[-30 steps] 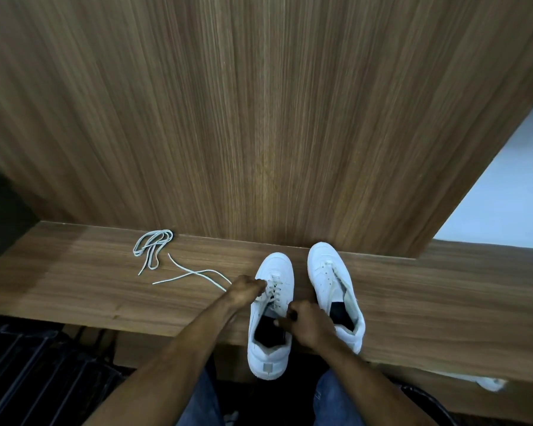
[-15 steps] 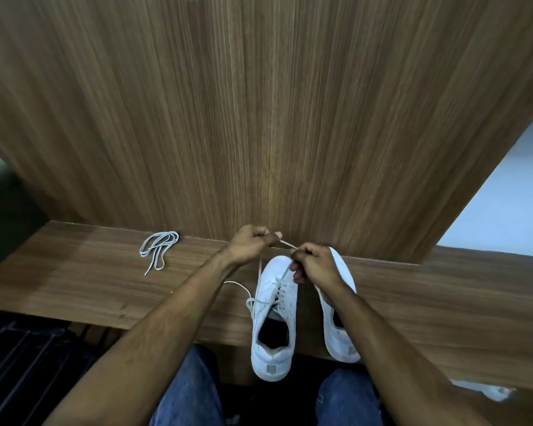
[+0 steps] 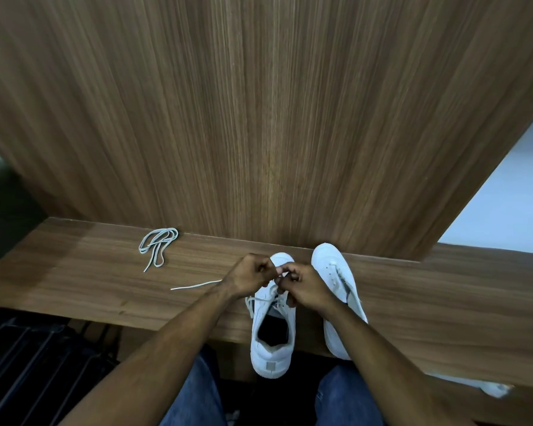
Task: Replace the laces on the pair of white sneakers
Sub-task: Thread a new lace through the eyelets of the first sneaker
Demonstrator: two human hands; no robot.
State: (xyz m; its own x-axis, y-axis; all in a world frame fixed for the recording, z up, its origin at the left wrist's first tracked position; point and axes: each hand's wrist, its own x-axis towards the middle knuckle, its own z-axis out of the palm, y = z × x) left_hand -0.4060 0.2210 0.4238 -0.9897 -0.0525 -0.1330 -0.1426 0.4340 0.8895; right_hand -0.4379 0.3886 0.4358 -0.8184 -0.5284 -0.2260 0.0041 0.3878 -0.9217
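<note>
Two white sneakers stand toes-away on a wooden ledge. The left sneaker has a white lace threaded through its eyelets, one end trailing left across the wood. My left hand and my right hand meet over its laced front, each pinching a part of that lace. The right sneaker stands beside it, partly hidden by my right forearm. A second lace, bundled in loops, lies to the left near the wall.
A tall wooden panel rises directly behind the ledge. A dark ribbed object sits below at the lower left. My knees in blue jeans are under the ledge's front edge. A white object lies at the lower right.
Both hands pulled the lace ends up and away from the sneaker, then came back down together over its front. The lace's free end now lies stretched out to the left.
</note>
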